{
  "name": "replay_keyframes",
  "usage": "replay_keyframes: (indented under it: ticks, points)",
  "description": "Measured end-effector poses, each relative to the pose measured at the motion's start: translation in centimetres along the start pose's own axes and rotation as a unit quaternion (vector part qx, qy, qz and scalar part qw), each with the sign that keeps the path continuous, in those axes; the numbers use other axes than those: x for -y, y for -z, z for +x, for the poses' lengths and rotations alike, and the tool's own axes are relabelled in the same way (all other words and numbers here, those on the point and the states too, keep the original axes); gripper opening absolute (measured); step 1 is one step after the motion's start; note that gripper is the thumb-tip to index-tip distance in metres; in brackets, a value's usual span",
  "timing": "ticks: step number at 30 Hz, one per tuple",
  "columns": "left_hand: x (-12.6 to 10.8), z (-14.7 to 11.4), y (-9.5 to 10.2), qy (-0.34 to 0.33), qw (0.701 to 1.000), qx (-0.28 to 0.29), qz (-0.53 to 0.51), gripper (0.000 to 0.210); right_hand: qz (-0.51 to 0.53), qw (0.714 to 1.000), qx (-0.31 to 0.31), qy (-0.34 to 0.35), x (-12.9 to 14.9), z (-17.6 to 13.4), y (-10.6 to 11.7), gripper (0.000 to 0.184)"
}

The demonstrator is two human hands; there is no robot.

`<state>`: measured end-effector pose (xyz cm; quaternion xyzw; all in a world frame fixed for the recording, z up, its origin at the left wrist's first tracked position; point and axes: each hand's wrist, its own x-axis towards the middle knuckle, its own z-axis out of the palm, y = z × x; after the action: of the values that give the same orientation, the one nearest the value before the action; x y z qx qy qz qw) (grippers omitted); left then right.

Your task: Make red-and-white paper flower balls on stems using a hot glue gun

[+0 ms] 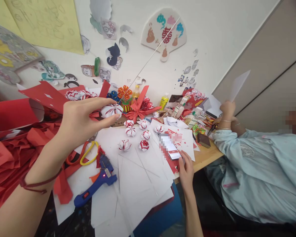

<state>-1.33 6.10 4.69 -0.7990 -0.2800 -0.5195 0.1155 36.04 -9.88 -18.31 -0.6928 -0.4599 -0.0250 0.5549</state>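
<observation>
My left hand (81, 120) is raised over the table, its thumb and fingers closed around a folded white-and-red paper flower (111, 111). A thin white stick (148, 61) runs up and to the right from this flower. At the table's front edge my right hand (186, 168) touches the lower right corner of a smartphone (172, 148) with its fingers stretched out; the phone lies flat with its screen lit. Several similar small paper flowers (124, 145) sit on the white paper sheets (140, 177) between my hands.
A blue hot glue gun (98, 182) with a glowing light lies beside yellow-handled scissors (88, 154). Red folded paper (39, 141) is heaped at left. Bottles (164, 101) and a red bow (139, 107) stand at the back. At right, another person's hand (228, 110) holds white paper.
</observation>
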Motion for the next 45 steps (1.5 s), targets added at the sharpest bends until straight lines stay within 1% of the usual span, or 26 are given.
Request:
replay_keyframes:
  ticks: [5, 10, 12, 13, 16, 17, 18, 21, 22, 24, 26, 28, 30, 31, 32, 33, 34, 35, 37, 38, 40, 42, 45]
  points:
    - [-0.1, 0.1, 0.2, -0.009, 1.000, -0.005, -0.007, 0.027, 0.002, 1.000, -0.007, -0.002, 0.0, 0.0, -0.2, 0.045]
    - [-0.3, 0.1, 0.1, -0.026, 1.000, -0.005, -0.012, 0.028, 0.038, 0.999, -0.031, -0.024, -0.5, -0.1, -0.5, 0.068]
    - [-0.4, 0.1, 0.1, -0.030, 0.999, 0.000, -0.018, 0.029, 0.045, 0.998, -0.031, -0.031, -0.6, -0.1, -0.6, 0.074]
    - [-0.5, 0.1, 0.2, -0.029, 0.999, 0.003, -0.020, 0.030, 0.038, 0.999, -0.027, -0.026, -0.6, -0.1, -0.5, 0.072]
    - [-0.7, 0.2, 0.4, -0.025, 0.999, 0.018, -0.020, 0.028, -0.002, 1.000, -0.021, -0.001, -0.3, -0.2, -0.4, 0.058]
    - [-0.7, 0.2, 0.5, -0.025, 0.999, 0.023, -0.020, 0.027, -0.003, 1.000, -0.022, -0.003, -0.1, -0.2, -0.3, 0.059]
    - [-0.7, 0.2, 0.6, -0.025, 0.999, 0.027, -0.021, 0.026, 0.007, 1.000, -0.024, -0.014, 0.1, -0.3, -0.3, 0.063]
    - [-0.9, 0.2, 0.6, -0.037, 0.999, 0.028, -0.027, 0.027, 0.086, 0.993, -0.030, -0.074, 1.0, 0.0, -0.1, 0.088]
    - [-0.9, 0.1, 0.5, -0.044, 0.998, 0.028, -0.029, 0.027, 0.105, 0.990, -0.033, -0.086, 1.4, 0.2, 0.0, 0.091]
    - [-1.1, 0.0, 0.2, -0.058, 0.997, 0.033, -0.031, 0.028, 0.107, 0.990, -0.042, -0.080, 2.7, 1.0, 0.2, 0.086]
    - [-1.2, -0.2, -0.2, -0.072, 0.996, 0.047, -0.032, 0.029, 0.082, 0.995, -0.052, -0.036, 4.7, 2.1, 0.2, 0.071]
    - [-1.4, -0.3, -0.6, -0.082, 0.994, 0.060, -0.028, 0.031, 0.091, 0.995, -0.045, 0.017, 7.6, 3.2, 0.0, 0.059]
    - [-1.6, -0.4, -1.0, -0.092, 0.994, 0.059, -0.021, 0.032, 0.142, 0.987, -0.007, 0.077, 11.0, 4.1, -0.5, 0.054]
    - [-1.7, -0.5, -1.1, -0.097, 0.994, 0.055, -0.015, 0.032, 0.150, 0.982, 0.001, 0.113, 12.8, 4.3, -0.9, 0.050]
    - [-1.8, -0.6, -1.2, -0.103, 0.993, 0.050, -0.006, 0.032, 0.142, 0.977, -0.006, 0.159, 14.5, 4.4, -1.2, 0.041]
    - [-2.0, -0.6, -1.3, -0.110, 0.993, 0.045, 0.005, 0.032, 0.119, 0.967, -0.025, 0.226, 16.2, 4.4, -1.6, 0.029]
    - [-2.1, -0.6, -1.3, -0.118, 0.992, 0.039, 0.019, 0.032, 0.095, 0.947, -0.030, 0.306, 17.8, 4.3, -2.0, 0.026]
    - [-2.3, -0.7, -1.3, -0.126, 0.991, 0.032, 0.038, 0.032, 0.076, 0.921, -0.018, 0.382, 19.3, 4.0, -2.4, 0.030]
    - [-2.7, -0.7, -1.4, -0.145, 0.986, 0.013, 0.083, 0.032, 0.043, 0.871, 0.005, 0.489, 21.9, 3.3, -3.0, 0.039]
    - [-2.9, -0.7, -1.4, -0.156, 0.982, 0.001, 0.107, 0.031, 0.027, 0.856, 0.008, 0.516, 23.0, 2.9, -3.4, 0.041]
    - [-3.2, -0.8, -1.6, -0.174, 0.972, -0.025, 0.153, 0.030, 0.022, 0.844, -0.005, 0.537, 25.0, 2.2, -4.0, 0.040]
    - [-3.5, -0.9, -1.7, -0.189, 0.963, -0.051, 0.186, 0.029, 0.032, 0.848, -0.021, 0.528, 26.4, 1.8, -4.4, 0.037]
    - [-3.6, -1.2, -1.9, -0.198, 0.953, -0.074, 0.217, 0.028, 0.026, 0.865, -0.043, 0.499, 27.9, 1.6, -4.6, 0.037]
